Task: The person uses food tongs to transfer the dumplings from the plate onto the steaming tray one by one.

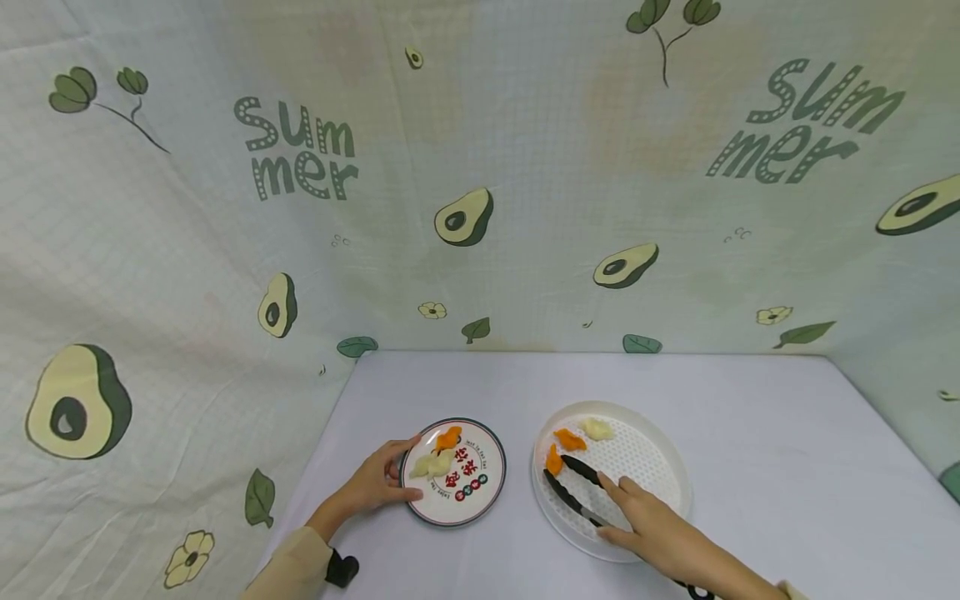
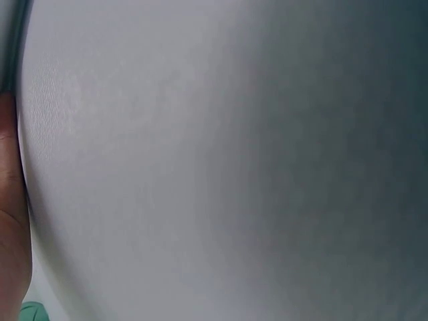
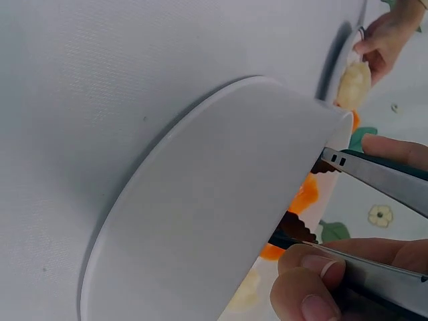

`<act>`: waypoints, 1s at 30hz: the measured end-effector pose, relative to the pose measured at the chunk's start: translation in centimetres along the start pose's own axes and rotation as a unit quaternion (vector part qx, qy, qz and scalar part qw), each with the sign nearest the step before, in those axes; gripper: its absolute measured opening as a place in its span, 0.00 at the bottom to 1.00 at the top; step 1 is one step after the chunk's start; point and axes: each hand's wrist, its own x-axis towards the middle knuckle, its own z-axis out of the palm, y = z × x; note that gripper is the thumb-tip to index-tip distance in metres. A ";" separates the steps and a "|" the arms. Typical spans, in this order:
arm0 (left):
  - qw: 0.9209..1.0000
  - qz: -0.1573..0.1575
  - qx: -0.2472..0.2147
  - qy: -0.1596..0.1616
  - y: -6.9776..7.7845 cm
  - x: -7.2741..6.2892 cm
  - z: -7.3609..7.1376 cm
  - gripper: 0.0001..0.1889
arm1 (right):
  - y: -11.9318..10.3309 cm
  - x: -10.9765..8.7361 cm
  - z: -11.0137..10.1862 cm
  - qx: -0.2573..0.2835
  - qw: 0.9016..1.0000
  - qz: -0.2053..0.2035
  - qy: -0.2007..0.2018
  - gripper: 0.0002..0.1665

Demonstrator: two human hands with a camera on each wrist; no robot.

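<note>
My left hand (image 1: 375,479) grips the left rim of a small round plate (image 1: 487,492) with red print and a dark edge. An orange dumpling-shaped piece (image 1: 448,437) and pale yellow ones (image 1: 435,463) lie on it. My right hand (image 1: 660,525) holds black-tipped metal tongs (image 1: 564,493) over a round white tray (image 1: 678,475) with a dimpled base. The tongs' arms are spread, their tips on either side of an orange piece (image 1: 553,460) near the tray's left rim. In the right wrist view, the tray's pale outer wall (image 3: 200,180) hides part of the tips.
Another orange piece (image 1: 570,440) and a pale yellow piece (image 1: 597,428) lie farther back on the tray. Both dishes stand on a white table (image 1: 780,467). A patterned cloth (image 1: 525,150) hangs behind and at the sides. A black object (image 1: 342,570) is at my left wrist.
</note>
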 end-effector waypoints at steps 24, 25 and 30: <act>1.000 0.004 -0.011 0.000 0.3 -0.2 -0.1 0.48 | -2.7 -0.7 -1.9 -0.046 0.996 -0.053 0.055 0.50; 1.000 0.003 -0.013 -0.001 0.3 -0.2 -0.2 0.48 | -2.9 -0.5 -1.9 -0.046 0.996 -0.056 0.055 0.50; 1.000 -0.001 -0.019 0.000 0.5 -0.2 -0.1 0.48 | -3.9 0.5 -1.7 -0.034 0.997 -0.061 0.043 0.50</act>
